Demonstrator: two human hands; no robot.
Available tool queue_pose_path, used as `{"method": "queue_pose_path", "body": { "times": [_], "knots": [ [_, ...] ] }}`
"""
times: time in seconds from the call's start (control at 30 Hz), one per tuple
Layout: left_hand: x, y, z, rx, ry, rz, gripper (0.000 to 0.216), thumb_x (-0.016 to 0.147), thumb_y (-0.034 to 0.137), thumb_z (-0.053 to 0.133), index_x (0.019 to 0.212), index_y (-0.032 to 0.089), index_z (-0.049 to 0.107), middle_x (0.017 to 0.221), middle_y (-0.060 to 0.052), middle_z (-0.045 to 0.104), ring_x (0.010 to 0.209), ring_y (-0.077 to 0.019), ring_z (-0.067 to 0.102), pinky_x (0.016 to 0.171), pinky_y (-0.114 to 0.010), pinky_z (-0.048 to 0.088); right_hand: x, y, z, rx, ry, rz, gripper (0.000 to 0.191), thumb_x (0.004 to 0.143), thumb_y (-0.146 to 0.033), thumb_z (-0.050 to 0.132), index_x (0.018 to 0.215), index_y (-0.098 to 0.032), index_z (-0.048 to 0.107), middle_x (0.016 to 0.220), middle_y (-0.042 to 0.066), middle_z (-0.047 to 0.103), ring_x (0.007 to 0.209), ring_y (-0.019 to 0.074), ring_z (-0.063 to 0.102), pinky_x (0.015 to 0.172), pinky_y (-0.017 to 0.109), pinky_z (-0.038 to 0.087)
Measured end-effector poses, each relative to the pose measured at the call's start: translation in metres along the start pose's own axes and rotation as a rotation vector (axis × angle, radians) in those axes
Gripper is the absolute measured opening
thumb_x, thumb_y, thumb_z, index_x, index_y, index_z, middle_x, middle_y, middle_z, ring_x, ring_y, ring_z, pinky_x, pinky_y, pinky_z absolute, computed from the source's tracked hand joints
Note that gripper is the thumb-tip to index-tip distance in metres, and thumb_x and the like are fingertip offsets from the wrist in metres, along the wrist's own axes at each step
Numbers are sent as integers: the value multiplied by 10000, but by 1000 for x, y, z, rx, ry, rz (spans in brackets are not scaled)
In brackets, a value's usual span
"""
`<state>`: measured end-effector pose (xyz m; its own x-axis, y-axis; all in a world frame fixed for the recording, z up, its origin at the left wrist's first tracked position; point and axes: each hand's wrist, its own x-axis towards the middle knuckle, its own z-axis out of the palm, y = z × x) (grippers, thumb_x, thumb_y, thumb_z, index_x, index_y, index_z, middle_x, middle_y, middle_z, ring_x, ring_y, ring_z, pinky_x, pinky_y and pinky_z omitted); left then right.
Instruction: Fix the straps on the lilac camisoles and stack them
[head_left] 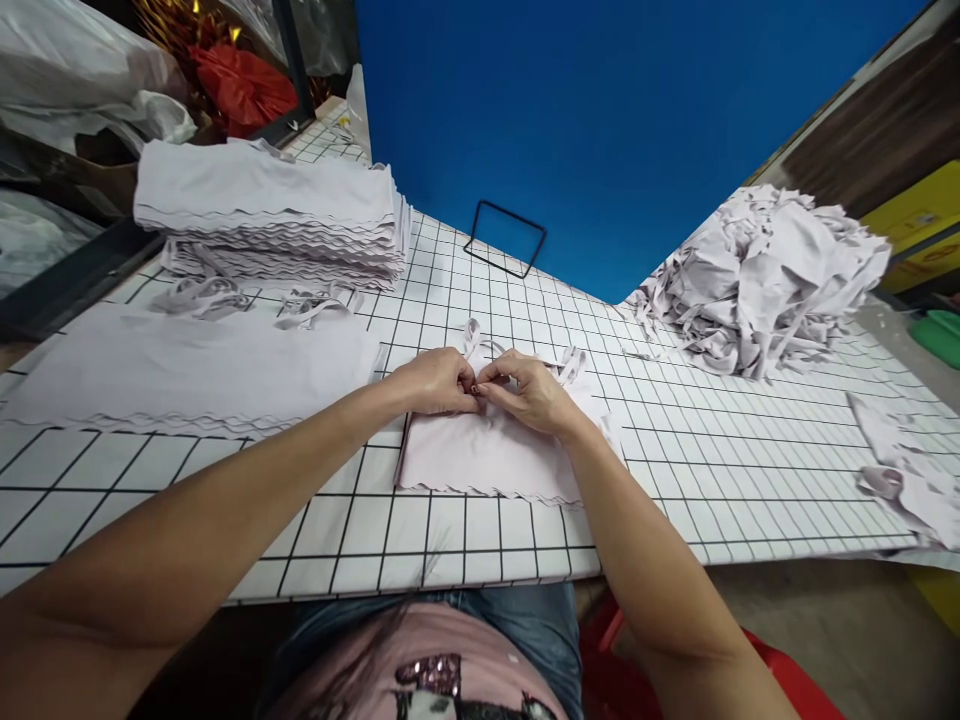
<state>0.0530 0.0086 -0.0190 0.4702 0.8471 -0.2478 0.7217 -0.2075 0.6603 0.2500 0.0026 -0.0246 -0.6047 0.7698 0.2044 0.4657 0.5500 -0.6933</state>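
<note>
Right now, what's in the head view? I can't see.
A bare left hand and right hand come close together over pale wavy-edged cloth on a white black-gridded table. Left is a pale cloth stack; right, a crumpled pale heap.

text: none readable | labels/brands: none readable | numbers: none readable | signs: none readable

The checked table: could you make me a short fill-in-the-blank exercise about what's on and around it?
1. The left hand and right hand meet over pale cloth on a table with ____ grid lines.
2. The big panel beyond is ____.
3. The crumpled heap lies to the person's ____.
4. The neat stack lies to their ____.

Missing words: black; blue; right; left.
</note>
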Motion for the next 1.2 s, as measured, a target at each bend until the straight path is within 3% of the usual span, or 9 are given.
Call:
{"method": "queue_pose_path", "body": {
  "times": [0.43,0.7,0.93,1.2],
  "knots": [
    [1,-5,2,-84,-45,-14,202,653,381,672,730,202,725,549,3,623,456,-114,495,451,-242,315,-5,7,-12,-221,-121,18,94,884,-275,626,862,-206,687,826,19,700,875,184,578,849,389,411],
    [-2,2,4,-33,47,17,227,677,390,681,569,192,656,487,17,567,423,-92,435,438,-242,283,-4,2,-11,-143,-43,-22,117,908,-295,612,851,-213,674,810,26,682,869,192,560,814,364,429],
    [0,0,7,-9,54,6,199,659,377,704,580,199,663,511,13,577,478,-111,460,473,-257,300,-2,5,-4,-143,-55,-35,98,899,-261,610,833,-211,662,821,22,686,897,203,565,894,410,387],
    [1,-2,7,-4,50,-7,182,655,378,689,598,208,654,520,18,568,501,-128,484,491,-270,307,-1,5,-4,-150,-40,-52,97,899,-253,605,845,-207,671,806,31,681,880,204,561,863,393,406]
  ]
}}
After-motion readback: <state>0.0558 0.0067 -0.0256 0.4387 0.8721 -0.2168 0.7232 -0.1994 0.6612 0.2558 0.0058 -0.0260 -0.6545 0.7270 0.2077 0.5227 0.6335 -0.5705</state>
